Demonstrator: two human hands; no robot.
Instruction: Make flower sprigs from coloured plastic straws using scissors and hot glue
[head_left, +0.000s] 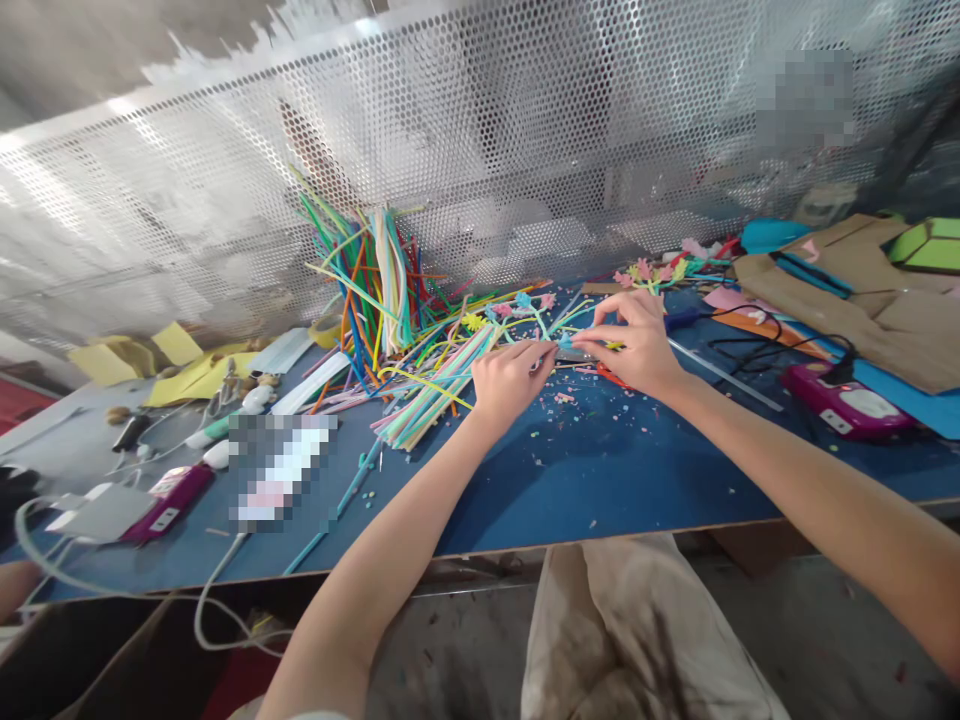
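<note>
Near the middle of the table, my left hand (511,382) and my right hand (634,340) face each other, fingertips pinched close together. Between them shows a small light-blue fuzzy piece (565,342), apparently a bent pipe cleaner, with both hands on it; the fingers partly hide it. Just behind are pastel flower shapes on stems, among them a blue flower (523,300) and a yellow one (473,321). A bundle of pastel pipe cleaners (427,405) lies beside my left hand. More pipe cleaners (390,280) stand in a thick multicoloured bunch farther back on the left.
Tiny clippings dot the blue tabletop (555,490). Right: a purple power strip (847,400), black cable and brown cardboard (877,310). Left: another purple strip (171,500), white cables and yellow paper (199,380). A perforated metal screen (480,150) borders the back.
</note>
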